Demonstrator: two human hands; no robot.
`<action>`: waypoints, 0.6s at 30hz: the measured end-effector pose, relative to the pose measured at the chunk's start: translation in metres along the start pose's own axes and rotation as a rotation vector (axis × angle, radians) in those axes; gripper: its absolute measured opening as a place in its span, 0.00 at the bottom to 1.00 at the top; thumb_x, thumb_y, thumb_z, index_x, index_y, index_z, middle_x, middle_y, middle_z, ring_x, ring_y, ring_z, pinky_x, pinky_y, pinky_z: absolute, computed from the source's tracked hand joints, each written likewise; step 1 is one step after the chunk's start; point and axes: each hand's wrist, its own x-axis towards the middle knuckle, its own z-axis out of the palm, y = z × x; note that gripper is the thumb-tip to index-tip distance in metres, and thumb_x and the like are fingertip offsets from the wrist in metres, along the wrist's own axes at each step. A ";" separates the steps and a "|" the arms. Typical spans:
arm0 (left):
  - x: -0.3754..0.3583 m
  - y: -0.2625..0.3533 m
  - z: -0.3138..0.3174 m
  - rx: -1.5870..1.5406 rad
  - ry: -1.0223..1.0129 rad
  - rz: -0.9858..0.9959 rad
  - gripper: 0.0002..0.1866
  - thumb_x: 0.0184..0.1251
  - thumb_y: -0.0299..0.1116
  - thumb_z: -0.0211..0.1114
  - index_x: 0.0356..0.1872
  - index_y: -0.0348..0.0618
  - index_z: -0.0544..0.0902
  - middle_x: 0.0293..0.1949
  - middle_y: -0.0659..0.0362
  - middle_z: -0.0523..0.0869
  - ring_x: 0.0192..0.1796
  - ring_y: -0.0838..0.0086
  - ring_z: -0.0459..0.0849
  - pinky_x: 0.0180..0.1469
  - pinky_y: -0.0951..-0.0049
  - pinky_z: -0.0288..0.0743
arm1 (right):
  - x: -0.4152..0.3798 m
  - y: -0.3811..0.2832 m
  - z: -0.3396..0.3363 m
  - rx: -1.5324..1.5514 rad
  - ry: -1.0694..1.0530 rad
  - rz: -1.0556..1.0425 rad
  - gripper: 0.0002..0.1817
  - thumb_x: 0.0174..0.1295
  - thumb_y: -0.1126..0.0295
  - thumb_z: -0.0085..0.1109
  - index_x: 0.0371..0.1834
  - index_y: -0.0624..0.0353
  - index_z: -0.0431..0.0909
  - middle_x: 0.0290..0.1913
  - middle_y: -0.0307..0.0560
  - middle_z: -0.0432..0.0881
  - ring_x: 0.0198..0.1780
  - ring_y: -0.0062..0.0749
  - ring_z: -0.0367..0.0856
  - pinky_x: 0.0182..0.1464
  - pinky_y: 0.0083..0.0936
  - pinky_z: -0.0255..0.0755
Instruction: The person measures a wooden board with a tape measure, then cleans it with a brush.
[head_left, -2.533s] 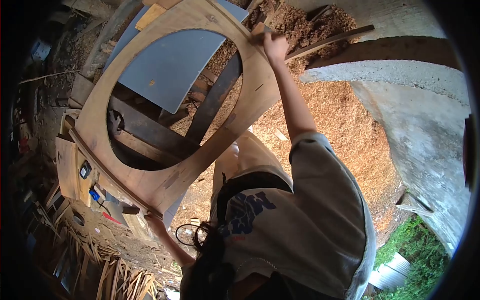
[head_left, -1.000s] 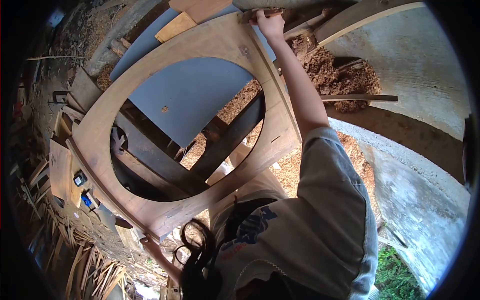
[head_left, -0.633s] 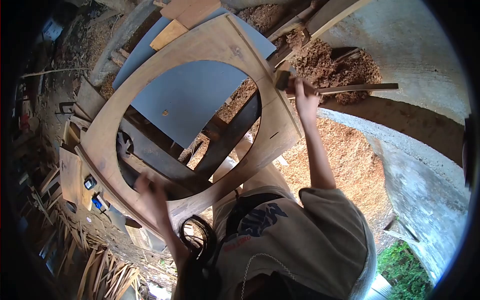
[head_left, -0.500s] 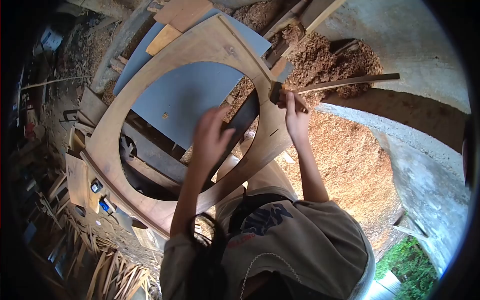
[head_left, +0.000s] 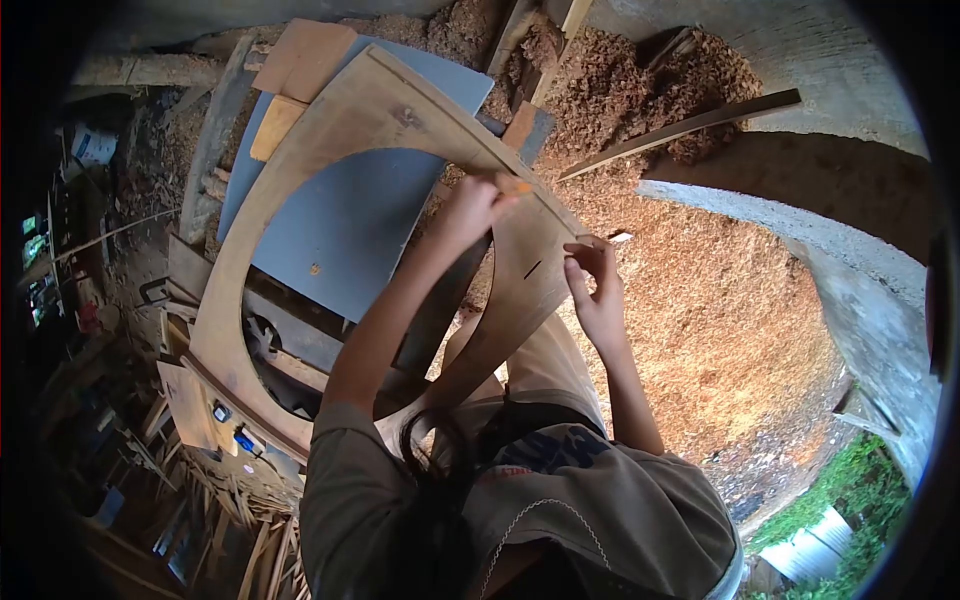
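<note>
Both hands have come in toward the right rim of the wooden frame (head_left: pixel 380 110) since half a second back; the head view has swung a bit too. Left hand (head_left: pixel 470 205), middle of the frame, fingers pinched on a small orange pencil (head_left: pixel 512 186), tip against the inner edge of the frame. Right hand (head_left: pixel 597 290), center right, fingers curled loose at the frame's outer corner, touching or just off it, cannot tell; nothing visibly held. Frame is a big wood panel with an oval cutout, lying tilted over dark beams (head_left: pixel 440 300), spanning upper left to center. Blue-grey sheet (head_left: pixel 340 230) shows through the cutout. Sawdust pile (head_left: pixel 700 290) fills the right side, long thin stick (head_left: pixel 680 130) upper right, concrete wall (head_left: pixel 870 300) far right. Scrap wood and a blue item lower left.

Handling guess: frame looks stiff and fairly heavy, awkward by its size; rim is narrow at the right bend, likely the weak spot. Best taken two-handed on the wide parts of the rim, opposite sides. Surface looks dry, not slippery.
</note>
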 end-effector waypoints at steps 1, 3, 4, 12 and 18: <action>0.005 -0.012 -0.011 -0.023 0.004 -0.020 0.12 0.56 0.34 0.65 0.39 0.39 0.83 0.28 0.50 0.84 0.27 0.67 0.82 0.31 0.69 0.74 | -0.002 0.005 -0.004 -0.022 0.008 0.011 0.15 0.61 0.71 0.54 0.49 0.61 0.66 0.41 0.52 0.80 0.41 0.36 0.80 0.45 0.28 0.72; 0.014 -0.028 -0.035 0.049 0.090 0.012 0.14 0.54 0.36 0.67 0.40 0.40 0.83 0.28 0.53 0.84 0.25 0.72 0.81 0.29 0.72 0.73 | -0.004 0.013 -0.010 -0.042 0.020 0.025 0.14 0.61 0.71 0.53 0.48 0.61 0.66 0.40 0.50 0.80 0.39 0.36 0.80 0.44 0.28 0.72; 0.017 -0.035 -0.048 0.145 0.170 0.064 0.15 0.54 0.38 0.67 0.38 0.39 0.84 0.25 0.54 0.83 0.22 0.73 0.79 0.27 0.72 0.71 | -0.005 0.016 -0.012 -0.057 0.025 0.051 0.12 0.62 0.72 0.52 0.48 0.61 0.67 0.39 0.50 0.80 0.39 0.35 0.80 0.44 0.28 0.72; 0.037 -0.064 -0.143 0.386 0.656 -0.128 0.20 0.54 0.44 0.67 0.20 0.32 0.80 0.12 0.54 0.76 0.14 0.71 0.71 0.20 0.68 0.65 | -0.013 0.035 -0.018 -0.021 0.063 0.133 0.10 0.65 0.69 0.49 0.46 0.59 0.69 0.38 0.52 0.82 0.41 0.36 0.81 0.44 0.29 0.73; 0.027 -0.039 -0.099 0.308 0.025 -0.057 0.21 0.51 0.47 0.69 0.21 0.33 0.80 0.15 0.55 0.79 0.18 0.75 0.76 0.23 0.73 0.68 | -0.019 0.039 -0.018 -0.027 0.044 0.153 0.10 0.65 0.67 0.48 0.45 0.60 0.70 0.39 0.52 0.82 0.40 0.35 0.82 0.43 0.28 0.73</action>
